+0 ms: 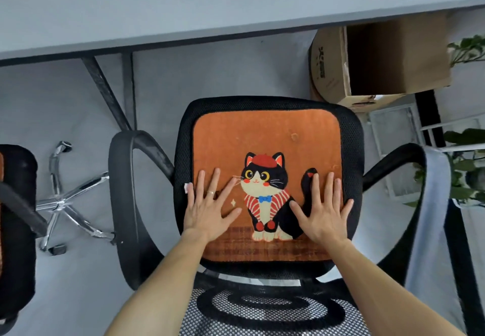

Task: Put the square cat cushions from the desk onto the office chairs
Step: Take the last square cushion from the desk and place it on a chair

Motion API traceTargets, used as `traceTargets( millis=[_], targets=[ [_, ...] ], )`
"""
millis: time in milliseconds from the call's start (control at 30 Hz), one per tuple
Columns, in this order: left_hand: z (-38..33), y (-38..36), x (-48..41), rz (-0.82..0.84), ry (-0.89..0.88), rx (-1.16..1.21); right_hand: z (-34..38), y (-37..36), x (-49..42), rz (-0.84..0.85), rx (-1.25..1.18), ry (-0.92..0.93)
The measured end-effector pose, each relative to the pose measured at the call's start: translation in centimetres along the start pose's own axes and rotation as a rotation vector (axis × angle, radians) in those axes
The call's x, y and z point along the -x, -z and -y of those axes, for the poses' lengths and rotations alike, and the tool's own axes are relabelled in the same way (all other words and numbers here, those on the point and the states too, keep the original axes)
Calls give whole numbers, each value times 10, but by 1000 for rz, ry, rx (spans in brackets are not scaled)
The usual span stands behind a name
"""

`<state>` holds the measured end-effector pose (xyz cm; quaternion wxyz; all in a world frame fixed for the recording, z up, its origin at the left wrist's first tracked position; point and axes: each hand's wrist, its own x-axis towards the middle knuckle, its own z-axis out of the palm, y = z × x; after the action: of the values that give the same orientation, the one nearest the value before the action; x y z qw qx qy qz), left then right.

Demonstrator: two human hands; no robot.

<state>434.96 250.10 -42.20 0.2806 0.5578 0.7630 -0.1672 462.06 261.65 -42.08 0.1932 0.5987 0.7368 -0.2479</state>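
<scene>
A square orange cushion (265, 136) with a black-and-white cat in a red beret lies flat on the seat of a black mesh office chair (351, 136) in the middle of the view. My left hand (210, 204) rests palm down on the cushion's left side, fingers spread, a ring on one finger. My right hand (322, 207) lies flat on its right side, over the cat's tail. Neither hand grips anything. At the far left edge, a second black chair (18, 204) shows a sliver of orange on its seat.
The grey desk (183, 7) spans the top, its dark legs (107, 91) to the left. A cardboard box (378, 63) sits under the desk at right. Green plants (467, 173) and a white rack stand at right. A chrome chair base (65, 202) lies on the floor.
</scene>
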Motion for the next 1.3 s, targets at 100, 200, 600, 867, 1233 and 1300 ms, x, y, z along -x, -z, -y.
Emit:
traceTargets(
  millis=[100, 200, 600, 867, 1233, 1300],
  targets=[
    [2, -5, -3, 31, 3, -41, -4, -7, -6, 5, 47, 13],
    [-3, -6, -5, 91, 39, -69, -3, -7, -6, 59, 67, -13],
    [-10, 7, 57, 272, -76, -171, 2, 21, 59, 458, 140, -65],
    [-12, -24, 48, 315, -69, -274, -28, 16, 38, 423, 339, 71],
    [-22, -12, 49, 367, -35, -346, -18, 27, 38, 496, 351, 20],
    [-22, 3, 49, 297, -78, -307, -12, 35, 37, 469, 265, -5]
  ],
)
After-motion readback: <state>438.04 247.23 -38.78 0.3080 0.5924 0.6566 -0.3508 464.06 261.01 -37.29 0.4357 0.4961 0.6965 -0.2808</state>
